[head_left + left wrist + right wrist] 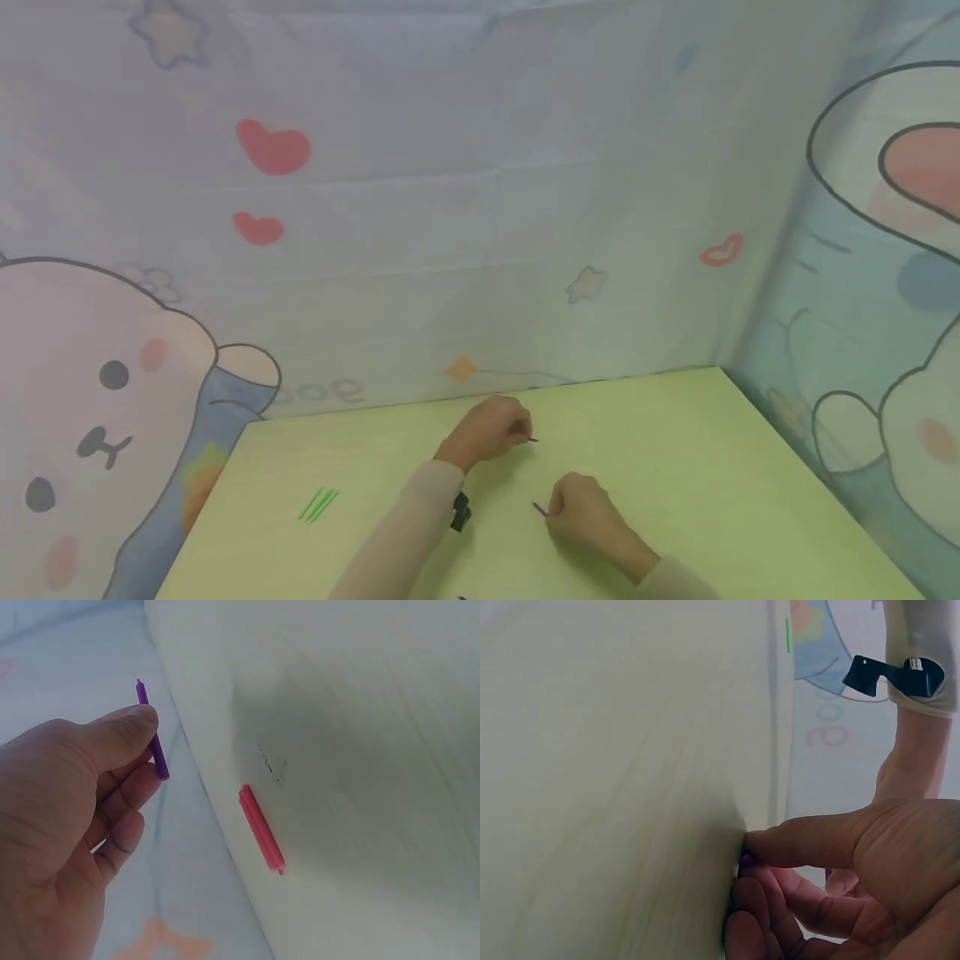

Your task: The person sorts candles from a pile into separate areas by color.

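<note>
My left hand (491,429) is raised over the far middle of the table, pinching a thin purple candle (160,757) between thumb and fingers. Its wick end sticks out above the thumb in the left wrist view. Nearer and to the right, my right hand (588,517) pinches another purple candle (539,508) low at the tabletop. Its fingers cover most of that candle in the right wrist view. Red candles (262,831) lie side by side on the table near the left hand; the head view does not show them.
Green candles (318,505) lie side by side on the left of the pale table (675,450). A small purple tip (462,597) shows at the bottom edge. Printed cloth (420,208) walls the back and sides. My left wrist carries a black mount (461,512).
</note>
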Demonstrator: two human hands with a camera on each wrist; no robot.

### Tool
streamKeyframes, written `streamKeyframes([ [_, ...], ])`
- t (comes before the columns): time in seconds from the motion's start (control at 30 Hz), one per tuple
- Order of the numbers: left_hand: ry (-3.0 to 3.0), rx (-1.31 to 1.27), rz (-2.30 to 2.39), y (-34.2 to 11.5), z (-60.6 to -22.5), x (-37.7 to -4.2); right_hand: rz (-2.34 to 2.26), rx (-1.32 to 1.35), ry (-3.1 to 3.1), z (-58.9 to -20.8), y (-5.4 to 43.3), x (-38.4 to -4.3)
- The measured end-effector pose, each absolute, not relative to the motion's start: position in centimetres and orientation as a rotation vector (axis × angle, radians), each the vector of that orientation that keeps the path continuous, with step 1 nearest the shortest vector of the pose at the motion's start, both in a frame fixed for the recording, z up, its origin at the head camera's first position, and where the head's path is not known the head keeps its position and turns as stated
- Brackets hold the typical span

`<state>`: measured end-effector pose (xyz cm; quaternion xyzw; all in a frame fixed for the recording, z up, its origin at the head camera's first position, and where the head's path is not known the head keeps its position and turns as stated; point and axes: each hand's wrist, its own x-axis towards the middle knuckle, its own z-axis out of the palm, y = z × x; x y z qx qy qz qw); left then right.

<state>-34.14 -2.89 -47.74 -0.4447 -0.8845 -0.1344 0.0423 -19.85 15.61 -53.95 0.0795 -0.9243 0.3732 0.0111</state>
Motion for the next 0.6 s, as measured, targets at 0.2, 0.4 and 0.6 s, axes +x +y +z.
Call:
streamKeyframes([
  [0.2, -2.669, -1.432, -0.346, -1.1, -47.6, -34.4, 1.169, 0.261, -2.886, -53.5, 15.5, -19.4],
  [0.4, -2.629, -1.477, -0.321, 0.7, -47.3, -34.7, 1.185, 0.22, -2.891, -53.0, 15.6, -19.1],
  [0.6, -2.657, -1.474, -0.293, 2.1, -47.3, -34.8, 1.212, 0.278, -2.869, -53.2, 15.6, -19.1],
])
